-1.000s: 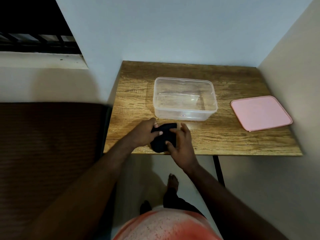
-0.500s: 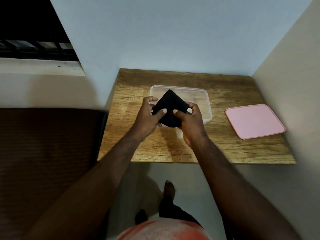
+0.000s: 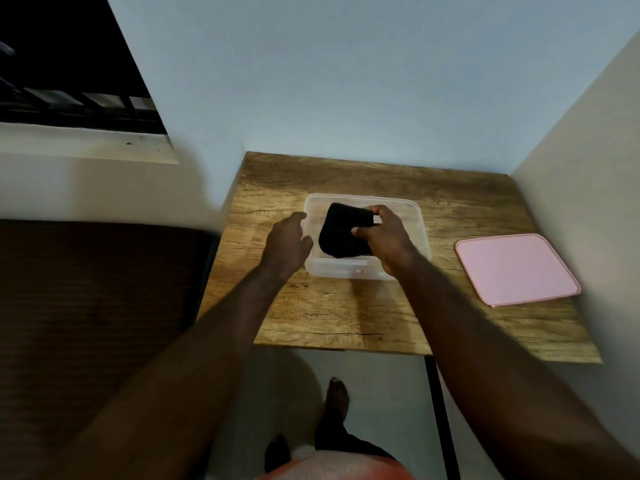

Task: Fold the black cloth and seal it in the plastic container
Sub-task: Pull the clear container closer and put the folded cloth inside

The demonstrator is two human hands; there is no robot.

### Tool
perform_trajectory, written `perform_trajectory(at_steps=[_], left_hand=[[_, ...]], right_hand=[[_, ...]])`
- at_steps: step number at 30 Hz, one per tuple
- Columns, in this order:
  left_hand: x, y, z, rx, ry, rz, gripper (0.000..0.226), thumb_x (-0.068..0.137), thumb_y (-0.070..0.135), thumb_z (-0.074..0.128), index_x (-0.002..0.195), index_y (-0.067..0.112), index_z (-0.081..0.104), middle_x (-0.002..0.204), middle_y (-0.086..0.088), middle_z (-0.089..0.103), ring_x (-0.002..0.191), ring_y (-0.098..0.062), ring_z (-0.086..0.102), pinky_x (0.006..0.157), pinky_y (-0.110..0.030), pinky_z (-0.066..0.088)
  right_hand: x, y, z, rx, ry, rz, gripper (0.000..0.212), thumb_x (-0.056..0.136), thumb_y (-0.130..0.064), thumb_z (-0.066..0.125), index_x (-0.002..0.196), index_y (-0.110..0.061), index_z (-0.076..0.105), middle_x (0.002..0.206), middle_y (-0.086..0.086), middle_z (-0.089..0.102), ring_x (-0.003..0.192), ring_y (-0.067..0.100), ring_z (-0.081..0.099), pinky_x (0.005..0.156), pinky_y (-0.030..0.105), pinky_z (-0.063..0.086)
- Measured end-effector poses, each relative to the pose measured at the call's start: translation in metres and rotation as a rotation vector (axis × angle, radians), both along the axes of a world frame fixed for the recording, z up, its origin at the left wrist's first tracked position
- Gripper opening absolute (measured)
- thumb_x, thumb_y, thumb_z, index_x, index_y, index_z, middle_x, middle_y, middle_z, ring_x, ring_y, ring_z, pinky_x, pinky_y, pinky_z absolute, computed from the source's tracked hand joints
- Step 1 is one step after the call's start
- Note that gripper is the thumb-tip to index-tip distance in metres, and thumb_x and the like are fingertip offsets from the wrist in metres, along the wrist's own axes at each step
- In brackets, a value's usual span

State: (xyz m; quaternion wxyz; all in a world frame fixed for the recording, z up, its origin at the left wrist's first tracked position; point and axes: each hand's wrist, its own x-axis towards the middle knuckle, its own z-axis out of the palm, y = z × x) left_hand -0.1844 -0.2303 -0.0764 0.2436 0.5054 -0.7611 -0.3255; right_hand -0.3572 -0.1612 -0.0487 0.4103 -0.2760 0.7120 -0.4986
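Observation:
The folded black cloth (image 3: 341, 233) sits inside the clear plastic container (image 3: 346, 271) at the middle of the wooden table (image 3: 311, 313). My right hand (image 3: 384, 237) reaches into the container and pinches the cloth's right side between thumb and fingers. My left hand (image 3: 285, 242) hovers at the container's left wall, fingers loosely curled and holding nothing; I cannot tell whether it touches the rim. The pink lid (image 3: 516, 268) lies flat on the table to the right, apart from the container.
The table stands in a corner, with a wall behind it and another at its right. A dark brown surface (image 3: 86, 306) lies to the left, below a window ledge (image 3: 86, 147). My bare feet (image 3: 337, 396) are on the floor under the table's front edge.
Both hands lifted the folded cloth from the table's front edge and carried it over the container. Now it is inside, my left hand has let go, and my right still holds it.

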Motion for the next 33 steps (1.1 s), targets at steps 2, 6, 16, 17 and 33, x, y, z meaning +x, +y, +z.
perform_trajectory(at_steps=[2, 6, 16, 17, 33], left_hand=[[0.005, 0.008, 0.000, 0.015, 0.032, 0.019, 0.048, 0.082, 0.010, 0.066, 0.129, 0.009, 0.056, 0.091, -0.008, 0.063, 0.088, -0.027, 0.062, 0.072, -0.027, 0.044], [0.011, 0.023, -0.008, 0.030, 0.067, 0.020, 0.048, 0.082, 0.012, 0.067, 0.128, 0.010, 0.055, 0.082, -0.001, 0.058, 0.075, -0.018, 0.057, 0.067, -0.026, 0.041], [0.020, 0.026, -0.013, 0.064, 0.110, -0.021, 0.051, 0.089, 0.012, 0.061, 0.139, 0.008, 0.048, 0.091, -0.002, 0.056, 0.088, -0.016, 0.055, 0.077, -0.025, 0.042], [0.020, 0.027, -0.014, 0.055, 0.113, -0.027, 0.051, 0.090, 0.013, 0.060, 0.139, 0.009, 0.047, 0.092, -0.003, 0.057, 0.088, -0.016, 0.055, 0.076, -0.024, 0.040], [0.017, 0.035, -0.030, 0.125, 0.203, 0.027, 0.048, 0.093, 0.019, 0.054, 0.140, 0.019, 0.046, 0.093, -0.011, 0.063, 0.071, -0.029, 0.065, 0.061, -0.046, 0.059]], right_hand=[[-0.001, -0.002, -0.005, 0.048, 0.033, 0.071, 0.043, 0.083, 0.007, 0.067, 0.118, -0.017, 0.057, 0.110, 0.014, 0.066, 0.096, 0.025, 0.068, 0.078, 0.045, 0.061], [0.002, -0.008, -0.012, 0.159, 0.069, 0.161, 0.045, 0.083, 0.008, 0.067, 0.118, -0.018, 0.056, 0.111, 0.012, 0.065, 0.098, 0.025, 0.066, 0.071, 0.040, 0.062], [0.012, -0.020, -0.033, 0.358, 0.237, 0.323, 0.050, 0.084, -0.004, 0.072, 0.128, -0.016, 0.053, 0.121, 0.012, 0.062, 0.106, 0.028, 0.063, 0.068, 0.038, 0.061], [0.013, -0.021, -0.034, 0.364, 0.262, 0.318, 0.050, 0.084, -0.007, 0.073, 0.129, -0.017, 0.052, 0.123, 0.011, 0.062, 0.107, 0.028, 0.063, 0.068, 0.037, 0.060], [0.032, -0.022, -0.032, 0.486, 1.044, 0.802, 0.073, 0.085, -0.045, 0.069, 0.147, -0.021, 0.039, 0.138, 0.011, 0.050, 0.127, 0.028, 0.044, 0.103, 0.039, 0.036]])
